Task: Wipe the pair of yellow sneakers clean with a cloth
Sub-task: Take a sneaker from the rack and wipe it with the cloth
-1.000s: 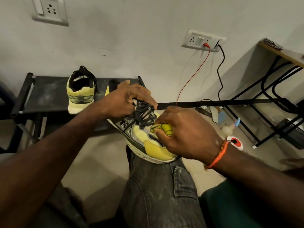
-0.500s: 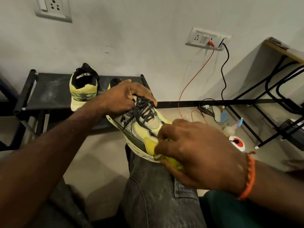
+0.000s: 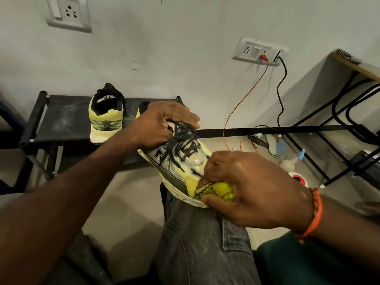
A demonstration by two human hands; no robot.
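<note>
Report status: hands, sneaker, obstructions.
Left hand grips sneaker on knee. Right hand presses yellow cloth on toe. Second sneaker on rack. Nothing obstructing.

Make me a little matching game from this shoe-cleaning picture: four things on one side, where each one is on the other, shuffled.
Things:
1. yellow cloth
2. second sneaker
3. red cable
4. orange wristband

Places:
A. on the black rack
B. plugged into the wall socket
C. on the right arm
D. in the right hand

Pairs: 1-D, 2-A, 3-B, 4-C

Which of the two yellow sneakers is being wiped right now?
The yellow sneaker with black laces on the knee, under both hands; the other yellow sneaker stands untouched on the black rack.
</note>
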